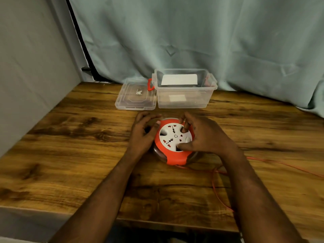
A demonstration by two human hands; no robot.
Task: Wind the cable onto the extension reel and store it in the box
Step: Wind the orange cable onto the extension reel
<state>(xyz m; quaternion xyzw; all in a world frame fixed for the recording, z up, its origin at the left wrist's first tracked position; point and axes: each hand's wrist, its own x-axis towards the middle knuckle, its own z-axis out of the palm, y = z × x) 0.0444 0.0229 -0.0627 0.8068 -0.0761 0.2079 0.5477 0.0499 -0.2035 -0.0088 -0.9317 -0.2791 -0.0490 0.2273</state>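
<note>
Both bare forearms reach forward toward 12 o'clock. The left hand [142, 133] is cupped, fingers loosely curled and blurred, perhaps in motion. The right hand [201, 135] arches palm-down, thumb and fingertips pressed downward.

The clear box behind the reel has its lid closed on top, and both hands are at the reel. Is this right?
Not quite. In the head view the box is open; its lid lies on the table beside it. Both hands, left and right, are at the reel.
</note>
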